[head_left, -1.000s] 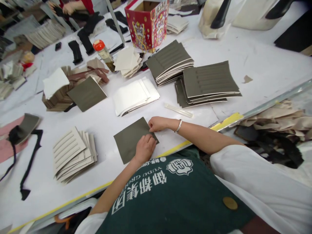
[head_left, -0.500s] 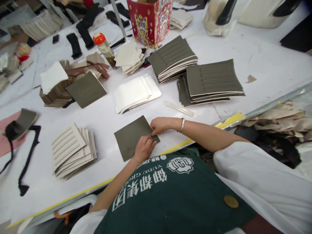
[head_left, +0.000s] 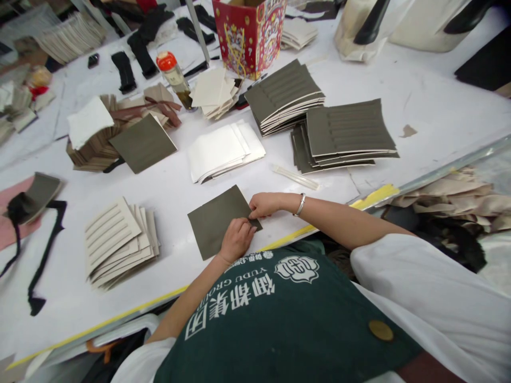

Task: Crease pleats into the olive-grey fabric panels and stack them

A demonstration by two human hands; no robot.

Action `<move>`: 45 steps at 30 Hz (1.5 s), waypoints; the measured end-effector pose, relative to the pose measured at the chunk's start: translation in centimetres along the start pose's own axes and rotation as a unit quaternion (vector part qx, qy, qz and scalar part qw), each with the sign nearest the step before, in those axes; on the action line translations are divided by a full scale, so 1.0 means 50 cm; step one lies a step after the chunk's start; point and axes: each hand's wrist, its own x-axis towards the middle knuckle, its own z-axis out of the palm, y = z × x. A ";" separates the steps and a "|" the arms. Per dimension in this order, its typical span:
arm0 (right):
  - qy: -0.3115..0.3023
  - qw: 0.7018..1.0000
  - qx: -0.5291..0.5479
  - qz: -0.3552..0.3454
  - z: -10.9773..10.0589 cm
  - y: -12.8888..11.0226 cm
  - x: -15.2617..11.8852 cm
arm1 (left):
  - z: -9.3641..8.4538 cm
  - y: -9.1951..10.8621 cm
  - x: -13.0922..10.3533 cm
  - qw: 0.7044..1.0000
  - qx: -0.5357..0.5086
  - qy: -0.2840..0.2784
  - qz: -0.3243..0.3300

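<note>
A dark grey-green square sheet [head_left: 213, 221] lies flat near the front edge of the white table. My left hand [head_left: 238, 238] rests on its lower right part, fingers bent and together, pressing near the corner. Beside it, my right hand [head_left: 264, 205] is closed at the sheet's right edge, thumb and index finger pinching there. The fingertips of both hands nearly touch, and what lies under them is partly hidden.
Ribbed dark stacks [head_left: 347, 127] lie behind on the right, white sheets [head_left: 223, 149] behind the hands. A beige stack [head_left: 120, 239] stands at left. Farther back are a jar [head_left: 174, 77] and a red box [head_left: 243, 40]. Yellow tape [head_left: 287, 238] marks the table edge.
The view has shifted slightly. Both hands remain at the sheet's right corner, with the left fingers a little nearer the right fingertips.
</note>
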 end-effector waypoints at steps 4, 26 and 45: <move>0.007 0.999 -0.038 -0.003 -0.002 -0.006 -0.012 | -0.023 -0.002 -0.009 0.991 -0.067 0.077 -0.086; 0.015 0.969 0.247 -0.013 0.030 -0.051 -0.024 | -0.037 -0.069 -0.162 0.966 0.126 0.032 -0.221; 0.020 0.770 0.631 -0.096 0.101 -0.240 0.043 | -0.132 0.002 -0.177 0.993 -0.018 0.096 0.063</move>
